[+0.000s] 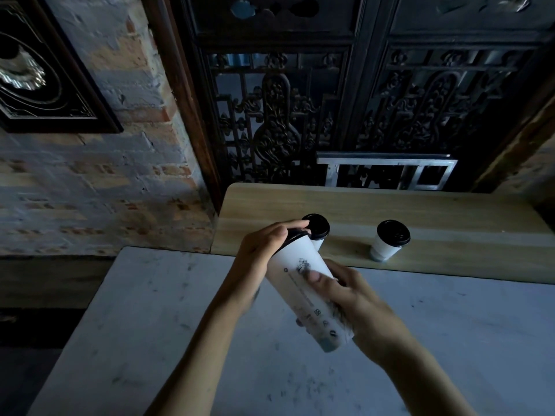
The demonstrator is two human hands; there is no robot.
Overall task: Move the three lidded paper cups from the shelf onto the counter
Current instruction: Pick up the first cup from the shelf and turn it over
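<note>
White tall paper cup (pixel 303 283) tilted, gripped by both hands above grey surface (pixel 180 325) | left hand (pixel 264 250) wrapped at black lid end | right hand (pixel 354 298) clasping lower body | two lidded cups (pixel 318 232) (pixel 389 240) upright on wooden shelf (pixel 390 205) just behind | carved dark screen (pixel 330 100) beyond, brick wall (pixel 105 190) left
</note>
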